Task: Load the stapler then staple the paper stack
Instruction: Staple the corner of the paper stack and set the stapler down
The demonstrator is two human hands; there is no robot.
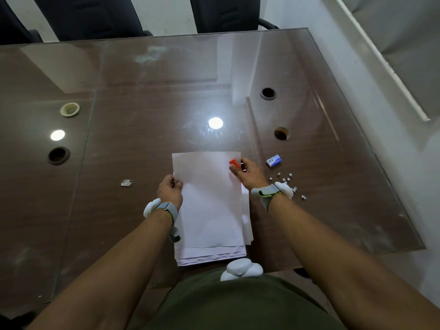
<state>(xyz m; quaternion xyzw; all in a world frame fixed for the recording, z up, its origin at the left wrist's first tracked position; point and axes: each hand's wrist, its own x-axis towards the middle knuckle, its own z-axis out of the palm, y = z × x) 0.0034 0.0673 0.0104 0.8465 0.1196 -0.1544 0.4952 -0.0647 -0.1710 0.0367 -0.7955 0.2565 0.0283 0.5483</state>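
The paper stack (209, 206) lies at the near edge of the glass-topped bench (142, 103), its lower sheets fanned and stepping out at the bottom. A red stapler (234, 163) sits over the stack's far right corner, the right hand (250, 173) closed around it. The left hand (170, 190) pinches the stack's left edge, thumb on top. Right of the stack lie loose staples (285, 182) and a small staple box (273, 160). The far half of the bench is open, broken only by cable holes (268, 93).
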